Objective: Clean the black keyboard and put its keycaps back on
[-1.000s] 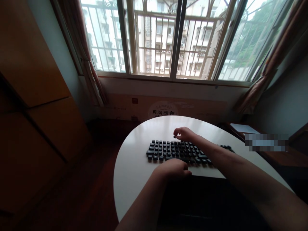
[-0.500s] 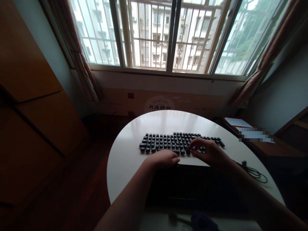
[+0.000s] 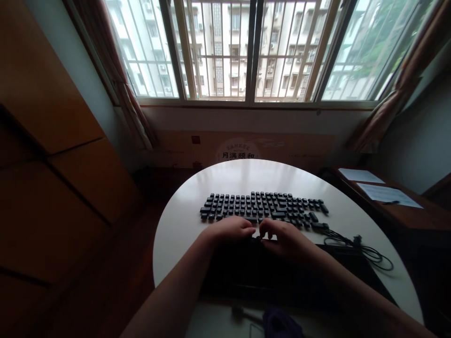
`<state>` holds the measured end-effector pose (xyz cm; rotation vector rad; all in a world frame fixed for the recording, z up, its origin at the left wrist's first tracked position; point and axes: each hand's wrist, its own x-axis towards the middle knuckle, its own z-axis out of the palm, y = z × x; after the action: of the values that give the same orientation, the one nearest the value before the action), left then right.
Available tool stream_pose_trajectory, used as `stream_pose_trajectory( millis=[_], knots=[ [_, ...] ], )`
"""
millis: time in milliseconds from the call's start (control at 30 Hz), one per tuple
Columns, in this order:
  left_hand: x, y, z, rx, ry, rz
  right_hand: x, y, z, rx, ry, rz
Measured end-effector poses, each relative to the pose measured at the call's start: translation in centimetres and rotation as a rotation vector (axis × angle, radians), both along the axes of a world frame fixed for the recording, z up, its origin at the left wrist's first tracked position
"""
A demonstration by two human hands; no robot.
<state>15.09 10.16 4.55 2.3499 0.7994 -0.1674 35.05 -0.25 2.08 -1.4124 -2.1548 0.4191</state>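
Note:
Loose black keycaps (image 3: 246, 204) lie in keyboard-like rows on the white table (image 3: 179, 244). Nearer to me is a long black keyboard body (image 3: 268, 277), its surface too dark to make out. My left hand (image 3: 232, 228) rests at its far edge with curled fingers; whatever they hold is hidden. Beside it, my right hand (image 3: 280, 232) pinches a small dark keycap (image 3: 260, 237) over that same edge. The two sets of fingertips almost meet.
A coiled black cable (image 3: 369, 253) lies to the right of the keyboard body. Close to me are a blurred dark brush-like tool (image 3: 243, 313) and a purple object (image 3: 280, 324). Papers (image 3: 389, 194) with a pen sit on a brown side table at right.
My right hand has moved left and nearer, from the keycap rows to the keyboard body's far edge beside my left hand. My left hand stays about there. The view has shifted slightly.

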Motion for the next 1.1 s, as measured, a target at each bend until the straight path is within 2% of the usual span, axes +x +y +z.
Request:
stream_pose_trajectory(
  millis=[233,500,833,1100],
  knots=[
    [-0.1,0.3,-0.5,0.014,-0.014,-0.044,-0.3,-0.1,0.3,0.008,0.012,0.029],
    [-0.2,0.1,-0.3,0.013,-0.019,-0.049,-0.7,-0.2,0.7,0.007,-0.009,0.033],
    [0.1,0.0,-0.2,0.055,0.025,-0.027,-0.3,0.2,-0.3,0.075,0.023,0.068],
    [0.2,-0.2,-0.2,0.084,0.027,-0.022,0.3,0.4,-0.8,0.068,0.041,0.083]
  ],
)
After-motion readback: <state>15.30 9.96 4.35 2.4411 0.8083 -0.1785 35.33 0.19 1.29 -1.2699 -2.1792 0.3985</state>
